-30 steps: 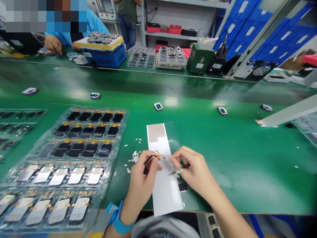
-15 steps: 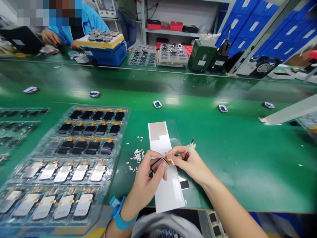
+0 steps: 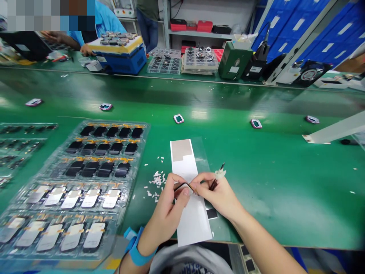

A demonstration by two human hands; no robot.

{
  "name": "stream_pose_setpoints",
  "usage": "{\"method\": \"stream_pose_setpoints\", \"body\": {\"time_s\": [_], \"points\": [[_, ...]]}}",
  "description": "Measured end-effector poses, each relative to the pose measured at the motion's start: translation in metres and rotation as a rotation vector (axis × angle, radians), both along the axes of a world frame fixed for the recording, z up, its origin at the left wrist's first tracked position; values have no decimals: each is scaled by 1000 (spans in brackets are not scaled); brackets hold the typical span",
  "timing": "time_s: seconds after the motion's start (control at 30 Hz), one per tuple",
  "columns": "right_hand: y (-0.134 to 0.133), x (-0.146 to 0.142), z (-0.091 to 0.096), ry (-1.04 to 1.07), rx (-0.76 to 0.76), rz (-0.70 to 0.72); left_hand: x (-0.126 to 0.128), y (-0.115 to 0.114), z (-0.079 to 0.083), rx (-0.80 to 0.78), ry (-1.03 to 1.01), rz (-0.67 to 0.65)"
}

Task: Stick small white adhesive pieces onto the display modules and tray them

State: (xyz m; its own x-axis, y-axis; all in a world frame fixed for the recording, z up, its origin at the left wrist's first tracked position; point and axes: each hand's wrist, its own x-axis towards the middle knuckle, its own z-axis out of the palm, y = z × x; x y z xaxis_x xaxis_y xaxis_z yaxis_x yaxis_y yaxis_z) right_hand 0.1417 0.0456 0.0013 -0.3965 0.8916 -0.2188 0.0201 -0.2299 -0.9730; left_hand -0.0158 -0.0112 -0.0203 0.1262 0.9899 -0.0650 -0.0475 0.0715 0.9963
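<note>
**Figure.** 2 bare hands meet above a white paper strip (image 3: 196,224) lying on a green bench (image 3: 265,190). The left hand (image 3: 167,215), with a blue wristband (image 3: 134,247), and the right hand (image 3: 218,194) are close together over the strip, their fingertips nearly meeting. Between them, a thin dark strip (image 3: 182,185) spans the gap, its curved length seen almost edge-on. The left fingers pinch 1 end, and the right fingers close on the other. Its exact form is too small to tell.

The strip appears light, thin and easily bent, so it is probably fragile. The safest hold is likely at its outer edges, with no sharp bending along its length. Dark tweezers (image 3: 213,184) lie in the right hand, their far end rising past the fingers, with a white fluffy tuft (image 3: 220,174) clinging near that end.

The white paper strip is smooth and flat, with a tan rectangular patch (image 3: 181,149) at its far end. Clear plastic film (image 3: 202,156) lies along its right edge, and a small black square (image 3: 211,214) sits just beside it. White scraps (image 3: 156,179) are scattered left of the strip, and beyond them is a clear moulded tray (image 3: 111,131) holding black panels in rows of 5. Small pink-rimmed frames (image 3: 178,119) lie well beyond the strip's far end.
</note>
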Motion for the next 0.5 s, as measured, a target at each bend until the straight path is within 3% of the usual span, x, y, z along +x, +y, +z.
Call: {"method": "stream_pose_setpoints", "body": {"time_s": [0.5], "points": [[-3, -1, 3, -35, 56, -34, 1, 1, 6, 2, -50, -50]]}}
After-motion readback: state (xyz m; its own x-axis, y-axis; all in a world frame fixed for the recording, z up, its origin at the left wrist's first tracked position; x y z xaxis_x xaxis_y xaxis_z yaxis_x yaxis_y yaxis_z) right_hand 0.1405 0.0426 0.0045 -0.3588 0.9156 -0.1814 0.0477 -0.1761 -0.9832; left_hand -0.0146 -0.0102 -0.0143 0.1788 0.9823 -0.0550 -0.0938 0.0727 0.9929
